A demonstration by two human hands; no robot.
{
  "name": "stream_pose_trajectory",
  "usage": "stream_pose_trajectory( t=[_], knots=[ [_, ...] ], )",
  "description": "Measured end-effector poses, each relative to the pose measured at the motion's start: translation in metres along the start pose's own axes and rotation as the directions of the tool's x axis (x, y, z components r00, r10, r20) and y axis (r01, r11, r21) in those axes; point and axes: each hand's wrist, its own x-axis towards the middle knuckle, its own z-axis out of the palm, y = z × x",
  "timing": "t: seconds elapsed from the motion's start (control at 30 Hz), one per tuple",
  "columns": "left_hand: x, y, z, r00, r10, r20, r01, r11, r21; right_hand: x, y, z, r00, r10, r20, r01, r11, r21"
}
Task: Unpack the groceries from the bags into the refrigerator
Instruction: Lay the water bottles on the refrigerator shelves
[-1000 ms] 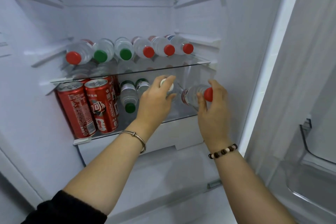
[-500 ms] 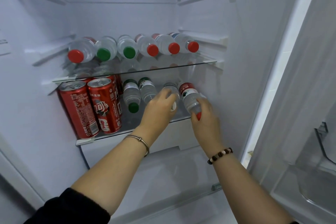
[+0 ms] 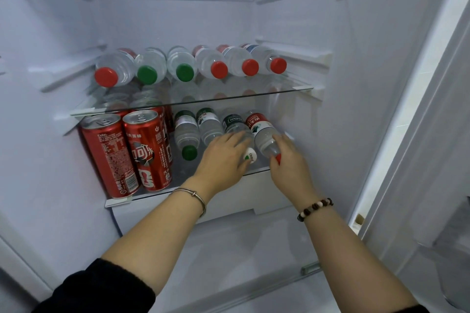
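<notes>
Two bottles lie side by side on the lower shelf [image 3: 185, 175], right of the cans [image 3: 147, 150]; the left grip [image 3: 223, 157] curls over the white-cap bottle [image 3: 235, 122]; the right grip [image 3: 290, 162] pinches the red-cap bottle [image 3: 262, 132] at its neck; both look full, hence weighty, smooth, apt to roll; best held near the neck; clear plastic, dark and red labels.

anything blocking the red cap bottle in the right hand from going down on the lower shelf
Nothing visible does. The red-capped bottle, gripped by the right hand, already lies on the lower shelf, rightmost, beside the white-capped bottle.
</notes>
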Motion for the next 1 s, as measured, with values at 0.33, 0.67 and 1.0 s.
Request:
stream_pose_trajectory(
  t=[0.33,0.67,1.0],
  knots=[
    [0.02,-0.019,0.023,0.97,-0.241,-0.016,0.241,0.97,-0.028,0.018,-0.005,0.012,1.0,0.014,0.015,-0.014,1.0,0.015],
    [0.022,-0.032,0.037,0.937,-0.343,-0.058,0.326,0.924,-0.2,0.037,-0.006,0.027,0.999,0.032,-0.003,-0.031,0.999,0.039],
    [0.02,-0.032,0.038,0.943,-0.329,-0.053,0.312,0.928,-0.203,0.07,-0.004,0.036,0.983,0.176,0.05,-0.181,0.977,0.112]
  ],
)
